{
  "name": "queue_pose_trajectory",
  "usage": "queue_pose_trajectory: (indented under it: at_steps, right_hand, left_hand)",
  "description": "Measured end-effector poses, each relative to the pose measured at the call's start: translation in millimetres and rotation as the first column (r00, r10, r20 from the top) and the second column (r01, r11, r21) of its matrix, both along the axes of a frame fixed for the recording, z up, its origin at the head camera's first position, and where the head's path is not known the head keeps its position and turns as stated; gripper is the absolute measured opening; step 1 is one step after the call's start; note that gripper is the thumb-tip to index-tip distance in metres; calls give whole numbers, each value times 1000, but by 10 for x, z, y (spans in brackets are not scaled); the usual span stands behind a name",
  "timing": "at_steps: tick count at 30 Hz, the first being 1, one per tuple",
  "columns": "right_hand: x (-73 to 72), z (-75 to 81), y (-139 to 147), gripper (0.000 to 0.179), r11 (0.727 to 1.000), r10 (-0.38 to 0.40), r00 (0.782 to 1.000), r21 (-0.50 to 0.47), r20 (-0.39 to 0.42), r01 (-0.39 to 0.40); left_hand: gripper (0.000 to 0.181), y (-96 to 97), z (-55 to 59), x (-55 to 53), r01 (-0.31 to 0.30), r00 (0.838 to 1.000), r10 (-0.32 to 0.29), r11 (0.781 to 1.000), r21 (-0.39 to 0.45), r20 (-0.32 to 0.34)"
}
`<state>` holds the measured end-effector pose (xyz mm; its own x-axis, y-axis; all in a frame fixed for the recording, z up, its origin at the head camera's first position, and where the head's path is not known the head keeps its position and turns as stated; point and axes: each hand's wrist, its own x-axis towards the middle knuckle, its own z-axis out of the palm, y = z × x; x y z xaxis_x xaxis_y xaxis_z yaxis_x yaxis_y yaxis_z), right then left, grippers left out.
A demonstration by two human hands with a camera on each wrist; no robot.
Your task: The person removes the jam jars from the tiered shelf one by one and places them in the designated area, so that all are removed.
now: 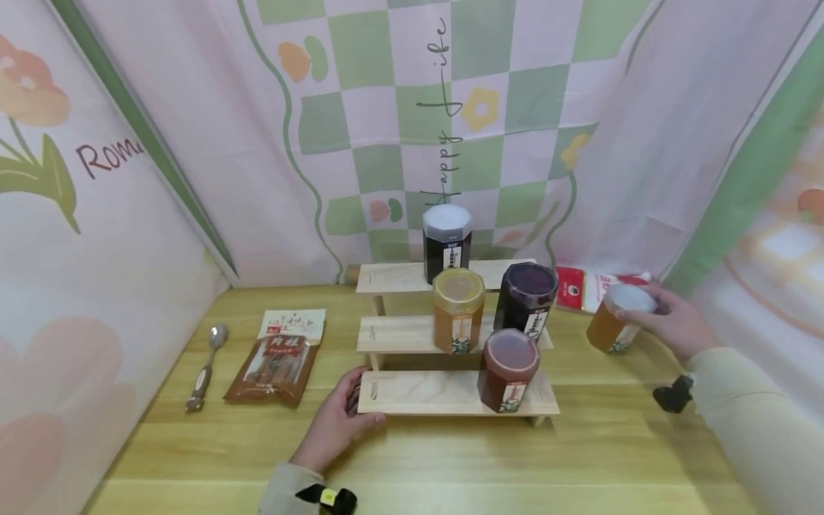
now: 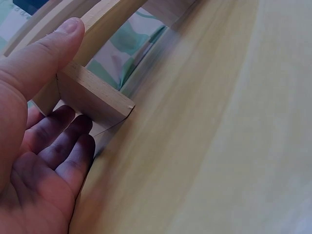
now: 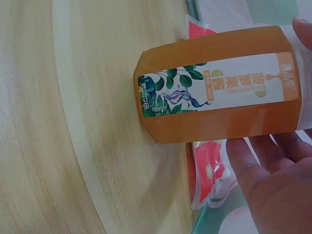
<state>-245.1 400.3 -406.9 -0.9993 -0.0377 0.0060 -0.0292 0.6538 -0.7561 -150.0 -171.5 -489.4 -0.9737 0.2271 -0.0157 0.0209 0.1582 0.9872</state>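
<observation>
A three-tier wooden display rack (image 1: 418, 392) stands mid-table. My left hand (image 1: 336, 418) holds the left end of its lowest tier; in the left wrist view the thumb lies along the board and the fingers curl by the leg (image 2: 97, 95). My right hand (image 1: 676, 325) grips an amber jam jar (image 1: 608, 325) by its white lid, right of the rack. Its label (image 3: 229, 87) faces the right wrist camera. On the rack are a dark jar with a white lid (image 1: 447, 247) on top, a yellow jar (image 1: 458, 318) and a dark purple jar (image 1: 524, 304) midway, and a reddish-brown jar (image 1: 508, 375) below.
Left of the rack lie a brown-and-white packet (image 1: 277, 365) and a metal spoon (image 1: 207, 368). Behind the held jar is a red-and-white packet (image 1: 573, 290). Patterned curtains (image 1: 373, 129) enclose the back and sides of the wooden table (image 1: 438, 465).
</observation>
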Motion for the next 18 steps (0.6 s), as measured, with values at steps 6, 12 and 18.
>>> queue_pose_trajectory:
  at_steps: [6,12,18]
  right_hand:
    - [-10,4,0,85,1000,17,1000,-17,18,-17]
    - [-33,-2,11,83,999,25,999,-49,32,-23]
    - [-71,8,26,82,999,19,999,-46,37,-17]
  left_hand:
    - [95,-7,6,2,1,1000,-1,1000,-8,3]
    - [96,-6,22,3,1,1000,-1,1000,-20,-2]
    - [97,1,37,1,4,1000,-4,1000,-16,2]
